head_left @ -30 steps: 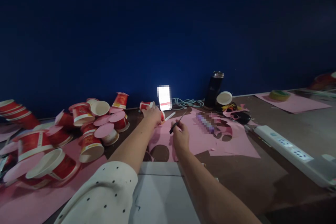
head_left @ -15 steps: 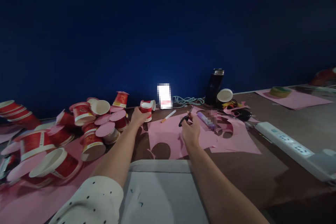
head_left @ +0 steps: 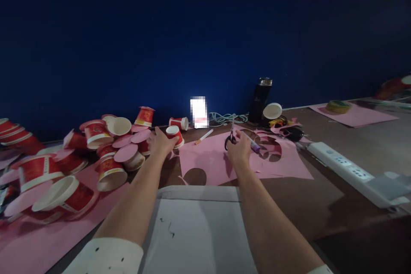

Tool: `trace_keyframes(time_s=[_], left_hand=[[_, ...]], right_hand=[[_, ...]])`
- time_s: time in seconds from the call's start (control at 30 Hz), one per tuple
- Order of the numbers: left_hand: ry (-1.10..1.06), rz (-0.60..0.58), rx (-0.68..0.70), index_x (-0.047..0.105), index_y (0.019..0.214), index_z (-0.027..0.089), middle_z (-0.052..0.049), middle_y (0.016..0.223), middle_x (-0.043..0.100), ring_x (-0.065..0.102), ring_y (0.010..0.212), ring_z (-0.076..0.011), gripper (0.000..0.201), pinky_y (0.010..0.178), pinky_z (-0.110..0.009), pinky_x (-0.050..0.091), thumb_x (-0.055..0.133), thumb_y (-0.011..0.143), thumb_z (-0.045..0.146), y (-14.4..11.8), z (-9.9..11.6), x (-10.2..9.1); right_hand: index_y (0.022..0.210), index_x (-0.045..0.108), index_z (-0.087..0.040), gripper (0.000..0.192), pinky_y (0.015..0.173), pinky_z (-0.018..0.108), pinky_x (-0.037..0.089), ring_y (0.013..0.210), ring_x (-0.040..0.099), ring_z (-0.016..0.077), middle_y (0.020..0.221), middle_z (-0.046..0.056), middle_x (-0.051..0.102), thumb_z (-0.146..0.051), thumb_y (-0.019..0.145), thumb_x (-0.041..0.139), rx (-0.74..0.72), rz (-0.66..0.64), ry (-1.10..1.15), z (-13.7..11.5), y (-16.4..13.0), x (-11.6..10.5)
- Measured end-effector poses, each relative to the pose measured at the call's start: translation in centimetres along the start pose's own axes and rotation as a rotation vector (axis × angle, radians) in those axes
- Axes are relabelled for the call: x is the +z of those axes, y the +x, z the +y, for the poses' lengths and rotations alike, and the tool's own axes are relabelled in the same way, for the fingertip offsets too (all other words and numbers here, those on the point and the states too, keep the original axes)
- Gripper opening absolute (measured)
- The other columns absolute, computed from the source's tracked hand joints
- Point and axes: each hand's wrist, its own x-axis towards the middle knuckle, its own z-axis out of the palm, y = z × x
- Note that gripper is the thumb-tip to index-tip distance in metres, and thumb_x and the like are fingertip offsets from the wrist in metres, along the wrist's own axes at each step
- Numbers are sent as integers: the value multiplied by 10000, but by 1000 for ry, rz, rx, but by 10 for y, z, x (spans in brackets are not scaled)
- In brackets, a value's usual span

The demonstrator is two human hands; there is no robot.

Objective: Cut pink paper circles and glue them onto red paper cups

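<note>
Gripping a small red paper cup (head_left: 174, 135) tilted on its side, your left hand (head_left: 162, 142) reaches toward the tabletop's far edge, while your right hand (head_left: 239, 150) clasps black-handled scissors (head_left: 230, 136), blades pointing up, over a pink paper sheet (head_left: 218, 160) with round holes cut out. Just beside the cup lies a white pen (head_left: 204, 136); left of it, red cups (head_left: 109, 145) pile up. A dark flask (head_left: 260, 99) stands by the blue wall.
</note>
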Motion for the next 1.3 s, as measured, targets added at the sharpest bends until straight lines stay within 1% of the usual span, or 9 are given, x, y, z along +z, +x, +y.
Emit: trace_keyframes(time_s=[0.07, 0.13, 0.27, 0.37, 0.5, 0.77, 0.93, 1.07, 1.3], left_hand=[[-2, 218, 52, 301, 1380, 141, -211, 1405, 347, 335, 1293, -380, 729, 1012, -492, 325, 539, 778, 475, -16, 10, -5], [6, 255, 230, 421, 1317, 193, -147, 1339, 429, 385, 1251, -318, 515, 1024, -441, 324, 475, 838, 374, -32, 22, -4], [79, -62, 541, 654, 1033, 185, -120, 1059, 578, 535, 1025, -243, 318, 912, -341, 409, 390, 877, 272, -45, 49, 18], [228, -184, 523, 666, 1009, 114, -173, 1028, 574, 554, 990, -276, 354, 847, -368, 431, 378, 879, 275, -42, 62, 40], [294, -178, 512, 669, 996, 90, -187, 1021, 579, 568, 981, -275, 356, 826, -357, 436, 368, 880, 239, -38, 62, 58], [182, -178, 416, 674, 967, 145, -148, 991, 612, 598, 946, -257, 393, 770, -339, 444, 352, 910, 363, -29, 55, 64], [11, -173, 389, 664, 969, 177, -108, 1010, 631, 597, 923, -205, 322, 782, -290, 432, 418, 899, 373, -40, 54, 46], [-142, -151, 533, 647, 953, 189, -76, 967, 630, 578, 909, -177, 239, 814, -275, 422, 458, 891, 321, -64, 47, 33], [-264, -204, 654, 610, 991, 197, -66, 979, 644, 579, 885, -173, 247, 769, -272, 415, 427, 906, 339, -85, 34, 38]], right_hand=[[1035, 595, -182, 369, 726, 309, 428, 772, 569, 186, 981, 85, 603, -314, 690, 604, 40, -30, -60, -1, 0, -2], [893, 624, -205, 258, 698, 318, 417, 757, 567, 200, 882, 60, 623, -364, 690, 615, 64, -80, -149, -2, -1, -4], [782, 654, -216, 151, 656, 314, 401, 746, 574, 207, 863, 66, 643, -333, 718, 584, 35, -178, -239, 0, -1, -4], [814, 669, -199, 165, 684, 308, 410, 799, 586, 212, 894, 84, 645, -290, 735, 556, -45, -172, -259, 3, 1, -5], [890, 688, -206, 211, 715, 324, 415, 867, 592, 232, 1004, 107, 632, -272, 756, 540, -62, -172, -302, 4, 3, -5], [963, 725, -178, 289, 825, 391, 386, 970, 567, 309, 981, 161, 682, -192, 768, 513, -245, -266, -494, 11, 1, 0], [985, 711, -210, 288, 717, 338, 408, 821, 604, 249, 896, 99, 704, -317, 786, 532, -152, -249, -180, 6, 0, 4], [798, 702, -173, 364, 583, 262, 374, 620, 554, 165, 673, 33, 663, -498, 768, 541, -77, -361, 180, -3, -6, 11], [626, 610, -159, 417, 508, 232, 319, 529, 481, 122, 578, -2, 595, -547, 756, 527, -24, -439, 308, -9, -17, 16]])
